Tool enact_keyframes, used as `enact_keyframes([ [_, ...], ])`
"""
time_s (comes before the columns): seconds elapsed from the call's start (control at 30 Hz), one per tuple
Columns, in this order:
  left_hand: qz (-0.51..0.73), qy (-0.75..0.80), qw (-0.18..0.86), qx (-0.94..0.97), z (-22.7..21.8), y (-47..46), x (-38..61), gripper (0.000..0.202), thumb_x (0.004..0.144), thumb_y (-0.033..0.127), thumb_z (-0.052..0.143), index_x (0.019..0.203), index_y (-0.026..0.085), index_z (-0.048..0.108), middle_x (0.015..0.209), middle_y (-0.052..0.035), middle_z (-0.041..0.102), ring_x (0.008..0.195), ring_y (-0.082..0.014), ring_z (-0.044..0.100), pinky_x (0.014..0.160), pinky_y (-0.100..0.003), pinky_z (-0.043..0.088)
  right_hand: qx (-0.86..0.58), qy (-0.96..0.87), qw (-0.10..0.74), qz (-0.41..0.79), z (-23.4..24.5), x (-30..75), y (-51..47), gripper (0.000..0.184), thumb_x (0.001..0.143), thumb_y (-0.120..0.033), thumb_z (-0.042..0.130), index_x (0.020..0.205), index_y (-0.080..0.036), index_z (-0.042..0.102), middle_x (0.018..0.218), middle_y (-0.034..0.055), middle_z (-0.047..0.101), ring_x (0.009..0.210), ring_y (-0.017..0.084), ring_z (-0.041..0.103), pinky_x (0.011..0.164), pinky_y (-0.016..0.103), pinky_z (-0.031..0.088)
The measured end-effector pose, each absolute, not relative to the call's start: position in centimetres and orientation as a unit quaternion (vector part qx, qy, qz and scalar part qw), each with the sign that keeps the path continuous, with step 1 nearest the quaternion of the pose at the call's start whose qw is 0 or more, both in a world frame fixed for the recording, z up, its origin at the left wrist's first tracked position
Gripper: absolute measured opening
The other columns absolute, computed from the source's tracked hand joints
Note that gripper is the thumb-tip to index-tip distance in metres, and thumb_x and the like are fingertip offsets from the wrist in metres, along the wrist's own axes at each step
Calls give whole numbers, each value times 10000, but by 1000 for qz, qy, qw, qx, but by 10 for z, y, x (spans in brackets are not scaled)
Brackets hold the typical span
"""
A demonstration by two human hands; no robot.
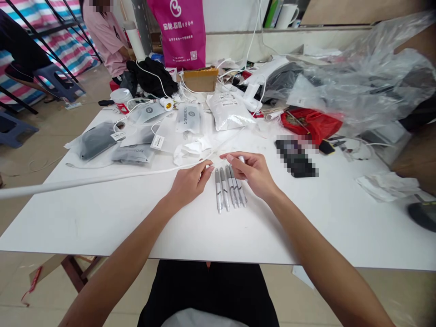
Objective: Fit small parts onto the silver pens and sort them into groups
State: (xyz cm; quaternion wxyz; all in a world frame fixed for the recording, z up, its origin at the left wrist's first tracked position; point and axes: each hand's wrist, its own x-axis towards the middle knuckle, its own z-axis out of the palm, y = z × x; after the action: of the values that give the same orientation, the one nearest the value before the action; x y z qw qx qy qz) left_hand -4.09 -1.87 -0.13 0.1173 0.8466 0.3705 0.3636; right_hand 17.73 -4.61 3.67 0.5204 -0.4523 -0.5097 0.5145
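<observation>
Silver pens (231,187) lay side by side on the bench (218,240), center frame. Right hand (255,173) had its fingers curled round a white pen-like piece (242,159) (mostly hidden). Left hand's (185,185) fingers were narrow; couldn't tell if holding anything.

Both forearms (136,252) reach forward, left grip (190,180) and right grip (254,172) slightly apart, curled.

A white table (119,227) stands on beige tiles (47,309).
</observation>
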Motion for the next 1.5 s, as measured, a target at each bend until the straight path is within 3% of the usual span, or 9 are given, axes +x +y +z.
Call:
enact_keyframes([
  [0.4, 357, 367, 116, 851, -3, -19, -41, 216, 1131, 359, 463, 1185, 212, 613, 696, 58, 619, 542, -80, 523, 569, -229, 329, -461, -532, 509, 496, 35, 179, -45, 361, 890, -542, 801, 952, -187, 813, 600, -60, 377, 537, 81, 280, 517, 298, 212],
  [0.73, 350, 372, 134, 849, -2, -19, -42, 220, 1137, 374, 440, 1170, 221, 594, 683, 63, 611, 529, -86, 536, 553, -229, 315, -464, -547, 493, 492, 32, 179, -46, 344, 910, -540, 780, 964, -202, 818, 607, -58, 360, 548, 87, 270, 520, 296, 206],
  [0.93, 352, 356, 111, 858, 0, -21, -41, 191, 1135, 353, 454, 1154, 217, 587, 717, 56, 652, 557, -89, 582, 534, -232, 291, -496, -610, 462, 410, 26, 173, -49, 310, 919, -515, 773, 1004, -224, 835, 637, -48, 387, 578, 100, 299, 534, 297, 231],
  [1.07, 355, 356, 111, 857, -1, -21, -40, 188, 1138, 343, 444, 1164, 212, 575, 708, 58, 647, 546, -89, 577, 526, -233, 285, -490, -614, 451, 423, 25, 170, -51, 346, 920, -495, 783, 1156, -241, 800, 636, -68, 317, 572, 102, 258, 533, 294, 224],
  [1.17, 356, 359, 116, 855, -1, -22, -40, 191, 1139, 355, 441, 1160, 215, 569, 684, 66, 617, 528, -88, 552, 522, -233, 283, -467, -585, 485, 453, 21, 171, -49, 364, 934, -499, 773, 1207, -257, 761, 662, -63, 344, 588, 112, 301, 552, 289, 284],
  [1.27, 350, 366, 126, 853, 0, -23, -39, 207, 1143, 368, 427, 1148, 217, 568, 672, 67, 597, 515, -86, 535, 522, -231, 285, -412, -528, 551, 497, 19, 171, -44, 307, 987, -543, 693, 1104, -268, 761, 718, -27, 454, 677, 141, 450, 657, 304, 423],
  [1.37, 344, 368, 127, 854, -1, -23, -39, 215, 1143, 372, 419, 1142, 217, 569, 662, 66, 586, 515, -89, 532, 524, -234, 281, -394, -476, 613, 493, 21, 171, -38, 319, 981, -578, 689, 999, -271, 772, 876, 13, 557, 799, 145, 530, 747, 294, 481],
  [1.5, 340, 367, 129, 856, -3, -22, -39, 210, 1141, 366, 420, 1138, 218, 569, 676, 62, 615, 521, -90, 541, 530, -235, 281, -388, -419, 644, 510, 29, 172, -36, 367, 924, -640, 731, 1035, -291, 752, 932, 4, 541, 717, 117, 483, 648, 266, 473],
])
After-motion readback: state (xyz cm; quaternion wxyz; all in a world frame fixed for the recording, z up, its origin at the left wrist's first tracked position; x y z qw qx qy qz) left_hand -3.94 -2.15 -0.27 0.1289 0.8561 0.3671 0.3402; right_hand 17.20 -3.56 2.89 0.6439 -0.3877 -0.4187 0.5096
